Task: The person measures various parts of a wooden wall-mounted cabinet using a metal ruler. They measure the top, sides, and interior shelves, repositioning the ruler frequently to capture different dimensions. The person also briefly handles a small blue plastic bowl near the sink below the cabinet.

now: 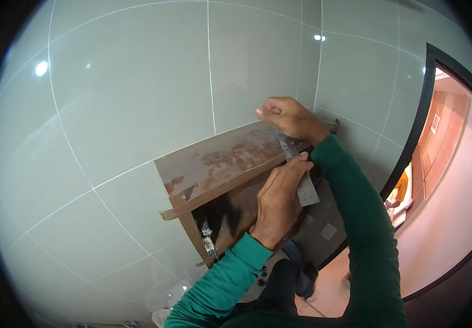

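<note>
A brown wooden cabinet [214, 161] with a worn, patchy top stands against the tiled wall. Across its front edge, near the right end, slants a flat grey strip [306, 188], perhaps metal; its exact kind cannot be told. My left hand [278, 203] is closed against the strip's lower part, fingers bent along its side. Over the top, by the strip's upper end, my right hand [293, 118] is curled with the thumb toward the left. Anything inside its fingers is hidden.
A wooden edging [178, 210] juts past the cabinet's left front corner. Below it, a metal hinge [208, 243] hangs in the opening. Grey tiles [137, 82] close off the back and right. A dark-framed doorway [423, 120] stands at right, with a person in orange [401, 188] beyond.
</note>
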{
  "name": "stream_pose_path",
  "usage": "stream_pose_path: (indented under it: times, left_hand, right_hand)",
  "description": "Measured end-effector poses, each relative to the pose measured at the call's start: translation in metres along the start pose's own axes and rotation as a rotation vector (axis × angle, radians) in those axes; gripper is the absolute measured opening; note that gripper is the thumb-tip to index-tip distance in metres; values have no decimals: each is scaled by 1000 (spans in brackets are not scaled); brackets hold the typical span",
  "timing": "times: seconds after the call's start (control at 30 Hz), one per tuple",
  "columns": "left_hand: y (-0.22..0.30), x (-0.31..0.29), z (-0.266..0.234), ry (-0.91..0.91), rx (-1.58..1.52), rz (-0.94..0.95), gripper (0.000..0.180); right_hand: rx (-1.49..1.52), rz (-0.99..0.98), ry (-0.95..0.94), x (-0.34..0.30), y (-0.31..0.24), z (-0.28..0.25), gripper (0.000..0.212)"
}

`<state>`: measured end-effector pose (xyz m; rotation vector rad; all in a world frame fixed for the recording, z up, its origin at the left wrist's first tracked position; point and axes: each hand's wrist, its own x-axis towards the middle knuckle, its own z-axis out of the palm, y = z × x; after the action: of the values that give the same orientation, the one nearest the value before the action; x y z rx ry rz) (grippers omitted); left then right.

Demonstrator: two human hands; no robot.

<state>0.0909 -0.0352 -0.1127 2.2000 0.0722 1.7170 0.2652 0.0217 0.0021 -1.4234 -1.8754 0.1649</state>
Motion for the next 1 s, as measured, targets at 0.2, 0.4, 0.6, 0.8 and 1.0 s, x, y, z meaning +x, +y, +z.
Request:
stream_pose_path:
  times: [0.2,0.4,0.6,0.8,1.0]
  left_hand:
    - [5,1,-7,-30,67,-18,52]
    - [59,-10,-23,-131,132,3,32]
    - [66,-2,-59,-204,482,95,37]
    - [66,-6,-87,-280,615,5,43]
    - [61,2,-97,-277,642,42,52]
  right_hand:
    - [-136,-99,149,12,-3,39,38]
    - [-275,-173,135,13,14,39,32]
    - [-290,-284,206,15,18,45,34]
    - [-283,-251,191,20,23,46,42]
    - [-267,-179,185,19,21,46,38]
